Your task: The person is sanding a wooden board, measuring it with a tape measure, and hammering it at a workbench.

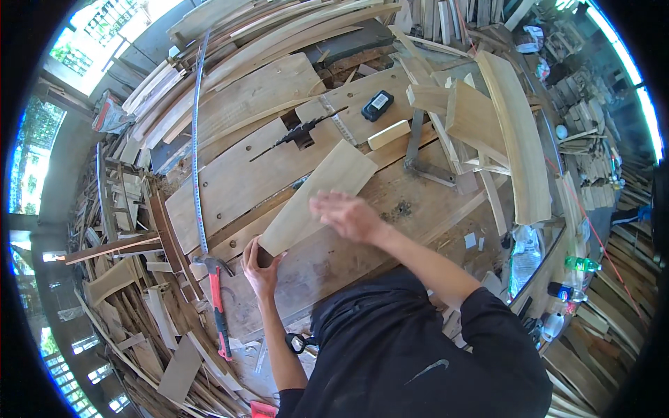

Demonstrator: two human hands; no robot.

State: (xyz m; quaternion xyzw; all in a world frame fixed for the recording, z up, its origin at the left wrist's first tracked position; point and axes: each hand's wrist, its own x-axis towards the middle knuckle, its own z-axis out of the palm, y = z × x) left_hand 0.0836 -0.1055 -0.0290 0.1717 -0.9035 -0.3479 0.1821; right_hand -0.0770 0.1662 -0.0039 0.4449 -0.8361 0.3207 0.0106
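The left hand (259,268) grips the near end of a pale, smooth wooden board (317,198), its fingers curled shut around the board's lower corner. The right hand (348,214) lies on the board's right edge near its middle, fingers spread flat and slightly blurred. The board is a long, tapering slab that lies slantwise across the bench (334,261), its far end wider and square-cut. The bench is built of rough, weathered planks with knots and bolt holes. A steel tape measure (196,139) runs along the planks to the left, near a hammer with a red handle (217,299). A black drill bit (300,132) lies beyond the board, with a small black box (377,105) to its right.
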